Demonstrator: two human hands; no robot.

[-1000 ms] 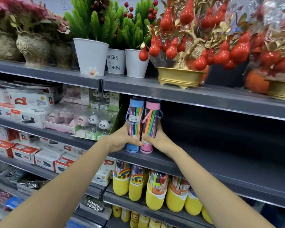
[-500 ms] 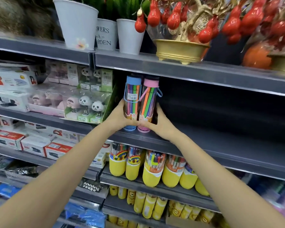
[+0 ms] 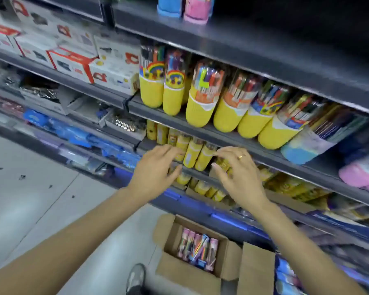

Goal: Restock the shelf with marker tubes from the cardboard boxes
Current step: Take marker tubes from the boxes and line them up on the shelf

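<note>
**Back to the box for more marker tubes**

Stationery aisle, grey shelving packed top to bottom, pale tiled floor [image 3: 41,188] underneath. Two marker tubes are standing on the upper shelf [image 3: 264,50] already: a blue-based tube [image 3: 169,6] and a pink-based tube [image 3: 196,9] side by side at the very top edge of view, only their bottoms showing. One level down sits a row of yellow-based marker tubs [image 3: 200,99], leaning a bit.

So this looks like the gap between one placement and the next pickup. Both hands are empty. The left hand [image 3: 156,169] and right hand [image 3: 239,175] hang out in front of the lower shelves, palms down, fingers loosely spread and a little curled, holding nothing. Right hand has a ring on it. Arms reach forward from the bottom corners, roughly parallel.

Open cardboard box [image 3: 192,271] is on the floor right below the hands, flaps folded out, with a handful of tubes [image 3: 197,249] lying in it. It's blurry, so maybe five or six, mostly pink caps.

Next move, I'd guess: bend down, grab a pair from the box, then lift them beside the two on the upper shelf.
</note>
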